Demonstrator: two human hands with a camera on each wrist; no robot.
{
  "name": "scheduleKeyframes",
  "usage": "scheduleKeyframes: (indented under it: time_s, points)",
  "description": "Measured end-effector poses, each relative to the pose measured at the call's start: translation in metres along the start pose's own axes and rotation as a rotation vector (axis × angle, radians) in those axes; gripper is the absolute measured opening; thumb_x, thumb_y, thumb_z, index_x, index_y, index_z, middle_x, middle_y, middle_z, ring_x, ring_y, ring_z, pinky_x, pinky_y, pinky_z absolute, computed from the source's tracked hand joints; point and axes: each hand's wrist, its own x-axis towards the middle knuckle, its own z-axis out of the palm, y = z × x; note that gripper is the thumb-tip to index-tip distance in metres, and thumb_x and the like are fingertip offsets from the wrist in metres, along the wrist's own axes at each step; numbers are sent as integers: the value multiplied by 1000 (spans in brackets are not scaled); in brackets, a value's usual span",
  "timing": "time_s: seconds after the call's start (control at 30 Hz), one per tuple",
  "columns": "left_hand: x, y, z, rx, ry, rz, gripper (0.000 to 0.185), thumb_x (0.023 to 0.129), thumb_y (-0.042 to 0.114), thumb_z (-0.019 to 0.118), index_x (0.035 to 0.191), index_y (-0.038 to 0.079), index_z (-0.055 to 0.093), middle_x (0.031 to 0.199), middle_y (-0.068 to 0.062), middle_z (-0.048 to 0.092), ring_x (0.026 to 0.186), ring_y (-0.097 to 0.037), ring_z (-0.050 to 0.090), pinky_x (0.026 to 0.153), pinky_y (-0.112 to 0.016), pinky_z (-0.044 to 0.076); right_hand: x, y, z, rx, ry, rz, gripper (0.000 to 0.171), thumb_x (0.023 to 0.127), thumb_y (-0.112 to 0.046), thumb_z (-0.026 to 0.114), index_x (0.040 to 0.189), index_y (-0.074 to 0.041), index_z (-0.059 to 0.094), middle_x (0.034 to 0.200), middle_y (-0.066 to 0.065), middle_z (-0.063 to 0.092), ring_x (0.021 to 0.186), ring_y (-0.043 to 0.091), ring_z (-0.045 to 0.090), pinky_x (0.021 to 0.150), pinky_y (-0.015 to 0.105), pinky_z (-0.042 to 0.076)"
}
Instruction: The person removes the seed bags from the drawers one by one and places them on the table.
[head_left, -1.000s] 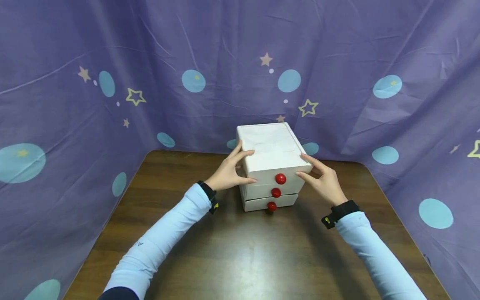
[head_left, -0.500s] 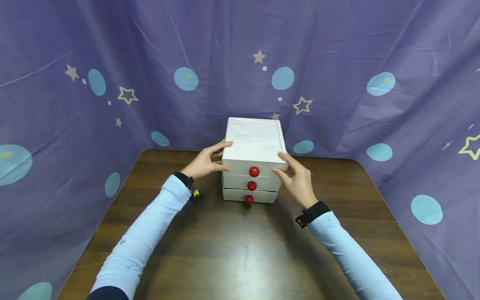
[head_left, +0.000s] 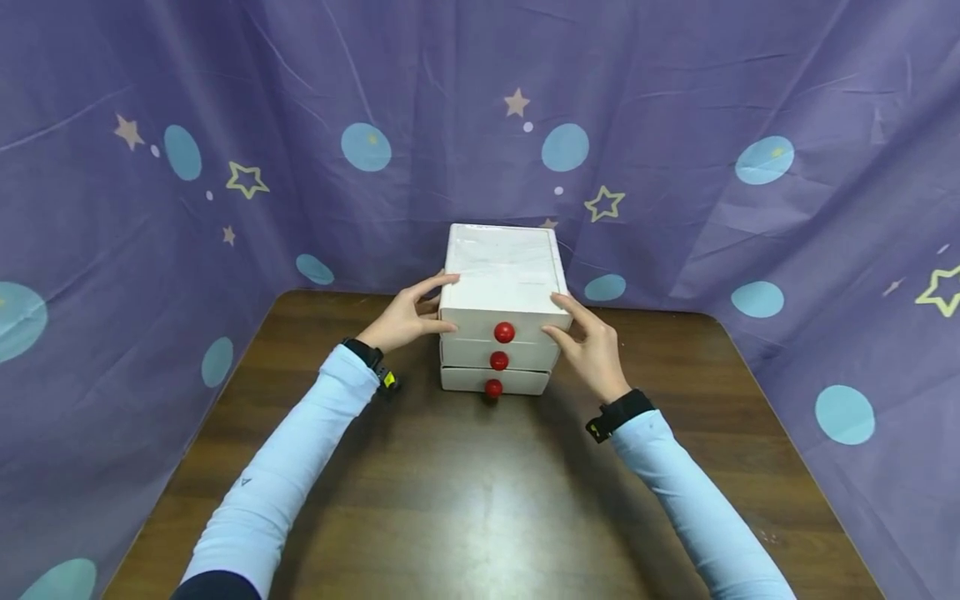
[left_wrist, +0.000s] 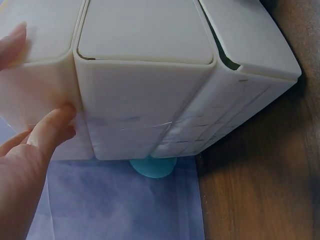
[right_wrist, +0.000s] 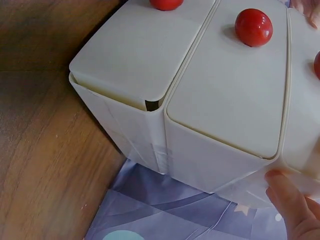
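A white drawer box (head_left: pixel 501 271) with three drawers stands upright at the far middle of the brown table (head_left: pixel 480 500). Each drawer front has a red knob: top (head_left: pixel 504 332), middle (head_left: pixel 498 361), bottom (head_left: pixel 492 388). My left hand (head_left: pixel 405 318) grips the box's upper left front corner, one finger on the top edge and the thumb on the front. My right hand (head_left: pixel 592 346) grips the upper right front corner the same way. The left wrist view shows the box's side (left_wrist: pixel 145 95) with my thumb (left_wrist: pixel 50 130) against it. In the right wrist view a fingertip (right_wrist: pixel 287 192) touches the box (right_wrist: pixel 220 115).
A purple cloth (head_left: pixel 150 208) with blue dots and stars hangs on three sides of the table and close behind the box. Bare tabletop lies between me and the box. Black wristbands (head_left: pixel 618 412) sit on both light blue sleeves.
Held by both hands, the box has turned from an angled stance to facing me squarely and has shifted a little left. Both hands kept their hold on its corners.
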Motion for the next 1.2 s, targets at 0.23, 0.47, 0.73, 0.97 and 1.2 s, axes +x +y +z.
scheduleKeyframes:
  time_s: [0.23, 0.47, 0.73, 0.97, 1.2]
  points:
    - [2, -1, -2, -19, 1, 3, 77, 73, 4, 77, 139, 24, 43, 154, 3, 10, 133, -33, 29, 94, -34, 45, 5, 3, 3, 4, 6, -3, 52, 77, -20, 76, 126, -20, 59, 127, -4, 57, 112, 13, 54, 73, 25, 48]
    - [6, 0, -5, -11, 3, 27, 75, 75, 1, 74, 141, 17, 41, 154, -2, 9, 133, -35, 28, 96, -36, 43, 8, 5, 6, 11, 13, 3, 52, 76, -20, 76, 126, -20, 60, 126, -3, 58, 112, 14, 54, 76, 31, 50]
    - [3, 21, -5, 16, -25, 9, 75, 78, -1, 72, 142, 7, 35, 154, -10, 11, 135, -35, 22, 99, -40, 40, 10, 5, 10, 22, 21, 7, 51, 77, -19, 76, 126, -17, 60, 128, 3, 57, 113, 17, 54, 70, 24, 52]
    - [16, 21, 0, 73, 154, -145, 65, 89, 31, 63, 144, 16, 34, 144, -7, 35, 125, -26, 42, 93, -39, 46, 7, -13, 9, -53, 31, -14, 48, 78, -14, 75, 123, -8, 61, 130, 17, 51, 118, 30, 49, 85, 39, 50]
    - [31, 25, 10, -1, 448, -282, 58, 88, 36, 63, 135, 7, 47, 124, -15, 55, 104, -26, 59, 80, -38, 53, -7, -49, 20, -194, 142, -259, 24, 80, -12, 73, 101, -3, 66, 112, 16, 55, 98, 33, 50, 81, 45, 39]
